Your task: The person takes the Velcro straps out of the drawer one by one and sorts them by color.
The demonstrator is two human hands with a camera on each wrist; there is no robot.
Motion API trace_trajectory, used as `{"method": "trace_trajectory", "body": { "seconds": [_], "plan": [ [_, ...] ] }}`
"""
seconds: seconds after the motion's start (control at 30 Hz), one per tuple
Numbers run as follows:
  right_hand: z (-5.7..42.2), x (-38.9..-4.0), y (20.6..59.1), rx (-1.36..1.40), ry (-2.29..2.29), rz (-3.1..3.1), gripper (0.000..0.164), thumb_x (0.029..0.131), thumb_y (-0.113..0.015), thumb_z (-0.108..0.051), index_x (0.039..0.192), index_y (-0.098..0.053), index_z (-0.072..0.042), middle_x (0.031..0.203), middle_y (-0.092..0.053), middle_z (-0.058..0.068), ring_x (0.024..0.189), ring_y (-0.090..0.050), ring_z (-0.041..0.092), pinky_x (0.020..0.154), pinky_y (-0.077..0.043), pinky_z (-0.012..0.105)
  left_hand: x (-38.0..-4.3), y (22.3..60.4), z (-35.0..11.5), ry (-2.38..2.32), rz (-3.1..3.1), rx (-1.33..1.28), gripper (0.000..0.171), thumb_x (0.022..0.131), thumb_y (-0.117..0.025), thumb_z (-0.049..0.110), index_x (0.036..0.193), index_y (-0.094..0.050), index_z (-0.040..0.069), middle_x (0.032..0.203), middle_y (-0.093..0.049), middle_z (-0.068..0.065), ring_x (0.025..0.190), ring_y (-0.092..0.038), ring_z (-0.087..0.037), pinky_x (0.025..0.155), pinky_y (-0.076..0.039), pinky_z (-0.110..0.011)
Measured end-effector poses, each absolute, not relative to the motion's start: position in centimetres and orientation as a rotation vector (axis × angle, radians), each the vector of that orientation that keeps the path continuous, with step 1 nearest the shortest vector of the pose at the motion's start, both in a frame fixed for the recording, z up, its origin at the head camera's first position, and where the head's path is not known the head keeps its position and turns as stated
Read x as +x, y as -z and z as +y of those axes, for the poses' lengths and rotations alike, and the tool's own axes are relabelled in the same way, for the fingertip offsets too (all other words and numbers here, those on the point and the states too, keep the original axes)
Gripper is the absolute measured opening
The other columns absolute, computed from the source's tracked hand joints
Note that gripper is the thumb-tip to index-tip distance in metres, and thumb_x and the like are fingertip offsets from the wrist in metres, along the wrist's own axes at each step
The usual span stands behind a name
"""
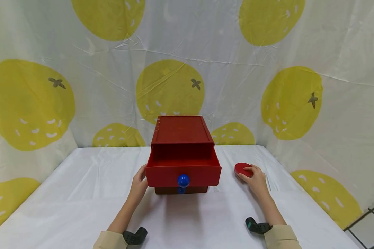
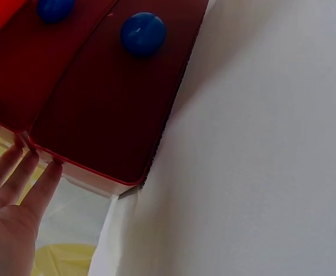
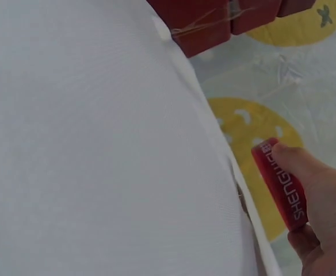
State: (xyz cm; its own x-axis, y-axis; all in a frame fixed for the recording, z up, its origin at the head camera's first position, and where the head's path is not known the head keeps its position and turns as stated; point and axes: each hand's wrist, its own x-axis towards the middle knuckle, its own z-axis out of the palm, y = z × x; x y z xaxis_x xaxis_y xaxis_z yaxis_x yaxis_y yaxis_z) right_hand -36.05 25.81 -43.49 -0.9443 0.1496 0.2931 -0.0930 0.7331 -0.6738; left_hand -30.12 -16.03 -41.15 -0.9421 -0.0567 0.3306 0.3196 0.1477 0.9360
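Observation:
A red drawer box point(image 1: 182, 129) stands in the middle of the table, its upper drawer point(image 1: 165, 176) pulled out, with a blue knob point(image 1: 183, 181) on the front. A lower drawer point(image 2: 110, 98) with its own blue knob point(image 2: 144, 34) sits beneath, pushed in. My left hand point(image 1: 139, 183) touches the box's left side, fingers extended along it and thumb near the upper drawer's edge. To the right of the box, my right hand point(image 1: 254, 178) pinches a flat round red case point(image 1: 242, 168) by its rim. White lettering runs along the case's side in the right wrist view.
A white cloth point(image 1: 112, 204) covers the table. Behind and at both sides hangs a pale curtain point(image 1: 224, 86) printed with yellow fruit. Dark wrist straps sit on both forearms. Tiled floor point(image 1: 369, 228) shows at the lower right.

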Motion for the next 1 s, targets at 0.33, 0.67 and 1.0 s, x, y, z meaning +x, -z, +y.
{"method": "trace_trajectory", "body": {
  "seconds": [0.33,0.67,1.0],
  "plan": [
    [26.3,-36.4,44.2,0.011,-1.080,-2.664,0.040,0.084,-0.062,-0.019,0.115,-0.053,0.004,0.137,-0.032,0.030,0.125,-0.027,0.048,0.098,-0.036,0.058,-30.2,41.1,-16.2,1.894,-2.158,-0.195,0.043,0.088,-0.053,0.008,0.131,-0.045,0.006,0.133,-0.049,-0.012,0.125,-0.045,-0.025,0.100,-0.041,-0.031],
    [26.5,-36.5,45.1,0.041,-1.127,-2.719,0.040,0.085,-0.061,-0.017,0.116,-0.050,0.006,0.134,-0.032,0.030,0.122,-0.030,0.046,0.097,-0.038,0.056,-30.3,41.1,-16.2,1.907,-2.157,-0.203,0.042,0.088,-0.053,0.007,0.129,-0.046,0.006,0.132,-0.049,-0.014,0.124,-0.046,-0.028,0.097,-0.043,-0.034],
    [26.5,-35.7,44.0,0.104,-1.134,-2.823,0.045,0.088,-0.057,-0.022,0.122,-0.044,0.004,0.136,-0.029,0.031,0.123,-0.028,0.046,0.098,-0.036,0.057,-30.2,41.1,-16.4,1.915,-2.157,-0.215,0.042,0.089,-0.052,0.008,0.130,-0.046,0.006,0.134,-0.048,-0.013,0.125,-0.046,-0.027,0.096,-0.044,-0.029]
  ]
}}
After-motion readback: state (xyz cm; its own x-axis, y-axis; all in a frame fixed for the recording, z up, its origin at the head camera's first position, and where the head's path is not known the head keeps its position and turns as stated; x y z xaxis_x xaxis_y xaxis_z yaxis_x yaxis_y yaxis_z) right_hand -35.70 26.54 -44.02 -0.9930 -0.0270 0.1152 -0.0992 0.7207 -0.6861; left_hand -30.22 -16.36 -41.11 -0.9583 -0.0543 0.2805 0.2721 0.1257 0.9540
